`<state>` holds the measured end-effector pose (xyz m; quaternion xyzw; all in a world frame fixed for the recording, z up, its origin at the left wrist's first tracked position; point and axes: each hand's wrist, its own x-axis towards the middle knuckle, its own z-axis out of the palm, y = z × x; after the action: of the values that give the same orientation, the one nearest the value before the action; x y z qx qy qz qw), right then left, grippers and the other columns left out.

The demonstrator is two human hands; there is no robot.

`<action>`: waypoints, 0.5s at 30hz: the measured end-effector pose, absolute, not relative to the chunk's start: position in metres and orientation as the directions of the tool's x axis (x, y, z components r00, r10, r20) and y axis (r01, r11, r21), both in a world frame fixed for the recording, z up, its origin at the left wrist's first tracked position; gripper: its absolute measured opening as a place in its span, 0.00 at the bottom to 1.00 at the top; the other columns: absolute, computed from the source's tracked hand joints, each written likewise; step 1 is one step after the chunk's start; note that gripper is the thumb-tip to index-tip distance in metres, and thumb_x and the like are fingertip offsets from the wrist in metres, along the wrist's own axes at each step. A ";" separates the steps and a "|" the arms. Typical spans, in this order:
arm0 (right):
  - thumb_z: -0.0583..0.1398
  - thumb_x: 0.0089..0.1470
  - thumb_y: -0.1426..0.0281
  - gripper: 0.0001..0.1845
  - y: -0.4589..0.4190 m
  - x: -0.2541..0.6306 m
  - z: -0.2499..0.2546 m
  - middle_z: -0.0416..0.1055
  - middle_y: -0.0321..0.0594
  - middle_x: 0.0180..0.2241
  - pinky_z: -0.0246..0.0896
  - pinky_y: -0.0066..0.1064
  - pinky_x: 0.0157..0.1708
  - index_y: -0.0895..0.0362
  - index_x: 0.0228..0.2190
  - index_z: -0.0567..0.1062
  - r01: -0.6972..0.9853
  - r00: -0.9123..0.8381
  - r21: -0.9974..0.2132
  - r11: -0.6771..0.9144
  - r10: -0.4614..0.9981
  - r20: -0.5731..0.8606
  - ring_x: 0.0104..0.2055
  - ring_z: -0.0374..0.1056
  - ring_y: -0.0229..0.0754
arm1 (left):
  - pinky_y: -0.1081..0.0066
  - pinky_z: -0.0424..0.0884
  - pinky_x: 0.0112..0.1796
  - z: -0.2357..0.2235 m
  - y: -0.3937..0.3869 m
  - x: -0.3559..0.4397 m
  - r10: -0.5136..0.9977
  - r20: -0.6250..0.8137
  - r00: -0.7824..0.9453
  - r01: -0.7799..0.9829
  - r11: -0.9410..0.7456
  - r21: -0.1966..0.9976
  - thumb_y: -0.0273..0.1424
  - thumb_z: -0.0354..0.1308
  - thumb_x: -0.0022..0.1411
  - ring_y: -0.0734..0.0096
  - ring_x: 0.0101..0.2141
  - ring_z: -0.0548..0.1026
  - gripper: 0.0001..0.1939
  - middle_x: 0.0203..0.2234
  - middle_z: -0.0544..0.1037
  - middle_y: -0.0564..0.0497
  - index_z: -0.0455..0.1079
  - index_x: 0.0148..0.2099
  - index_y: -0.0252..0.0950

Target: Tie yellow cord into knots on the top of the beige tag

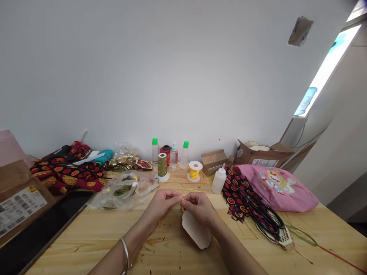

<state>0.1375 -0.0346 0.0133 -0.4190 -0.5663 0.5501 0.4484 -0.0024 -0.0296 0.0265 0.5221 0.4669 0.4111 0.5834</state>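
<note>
My left hand is closed in a pinch on a thin yellow cord, close to the fingertips of my right hand. My right hand is pinched on the cord too, thumb and forefinger together. Below the fingers, partly behind my right hand, is a flat cream piece with a scalloped edge; the cord meets its upper end. What joins them there is too small to make out. The cord trails off toward a white spool wound with yellow cord behind my hands.
At the back stand a green thread cone, capped bottles and a white squeeze bottle. Left are a clear plastic bag, patterned cloth and a black tray. Right lie a pink bag and black cable.
</note>
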 end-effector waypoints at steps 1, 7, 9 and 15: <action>0.59 0.37 0.68 0.07 -0.035 0.138 0.013 0.65 0.32 0.14 0.48 0.22 0.18 0.59 0.16 0.72 0.015 -0.242 -0.998 0.065 0.968 0.060 0.17 0.56 0.30 | 0.78 0.44 0.15 0.026 -0.030 -0.002 0.975 -0.097 0.201 0.028 0.093 0.995 0.35 0.59 0.40 0.84 0.14 0.53 0.11 0.12 0.65 0.57 0.70 0.23 0.30; 0.58 0.38 0.69 0.07 -0.035 0.138 0.012 0.66 0.34 0.16 0.49 0.23 0.20 0.59 0.16 0.74 0.199 -0.162 -0.955 0.219 0.969 0.189 0.19 0.57 0.33 | 0.77 0.37 0.15 0.020 -0.029 -0.004 0.954 -0.170 0.247 -0.048 0.187 0.981 0.36 0.57 0.43 0.85 0.12 0.44 0.12 0.09 0.51 0.63 0.65 0.21 0.31; 0.59 0.37 0.67 0.08 -0.034 0.138 0.014 0.65 0.33 0.15 0.48 0.23 0.19 0.59 0.16 0.73 0.134 -0.167 -0.977 0.163 0.976 0.140 0.18 0.55 0.32 | 0.77 0.36 0.15 0.019 -0.027 -0.006 0.941 -0.181 0.287 -0.105 0.218 0.970 0.36 0.57 0.42 0.85 0.13 0.42 0.12 0.10 0.50 0.63 0.63 0.21 0.31; 0.59 0.38 0.62 0.13 -0.034 0.142 0.022 0.55 0.28 0.12 0.39 0.22 0.15 0.61 0.19 0.73 -0.102 -0.205 -0.995 -0.019 0.979 0.002 0.15 0.45 0.28 | 0.76 0.35 0.15 0.020 -0.029 -0.007 0.881 -0.199 0.430 -0.053 0.244 0.968 0.37 0.56 0.44 0.85 0.13 0.41 0.17 0.10 0.49 0.63 0.54 0.16 0.34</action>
<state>0.1417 -0.0340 0.0221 -0.4213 -0.5202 0.5761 0.4690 -0.0065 -0.0288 0.0203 0.5084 0.4071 0.3456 0.6755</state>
